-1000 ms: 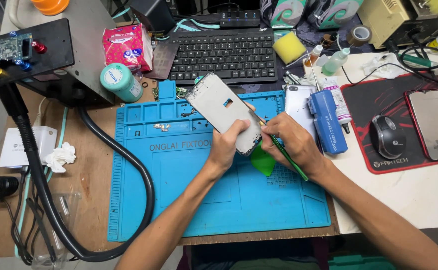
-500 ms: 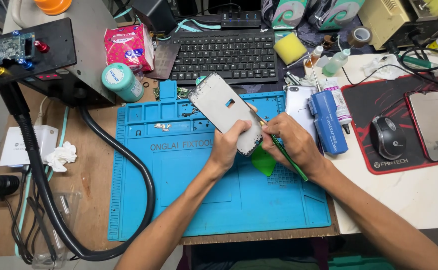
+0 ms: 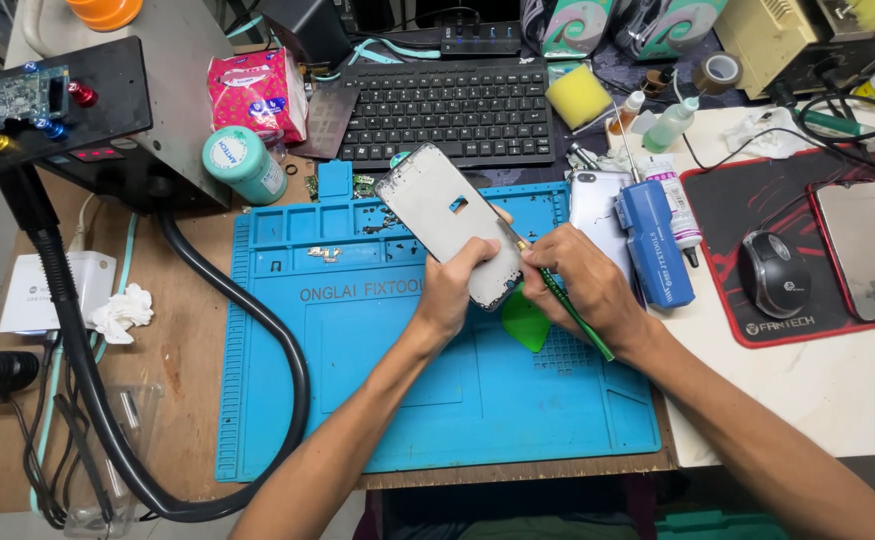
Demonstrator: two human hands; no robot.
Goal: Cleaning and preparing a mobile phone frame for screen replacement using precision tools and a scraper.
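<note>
Your left hand [image 3: 450,290] grips the lower end of the phone frame [image 3: 451,224], holding it tilted above the blue mat [image 3: 358,360]. Your right hand [image 3: 583,285] pinches a green tool [image 3: 570,308], its tip against the frame's right edge. A green pick [image 3: 526,325] lies on the mat beneath your hands.

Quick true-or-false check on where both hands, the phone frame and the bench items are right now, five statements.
1. The left hand holds the phone frame tilted above the blue mat. True.
2. The right hand is empty. False: it holds a thin green-handled tool against the frame's edge.
3. A green pick lies under the hands. True.
4. The computer mouse sits on the blue mat. False: it sits on the black and red pad.
5. The black keyboard lies beyond the mat. True.
</note>
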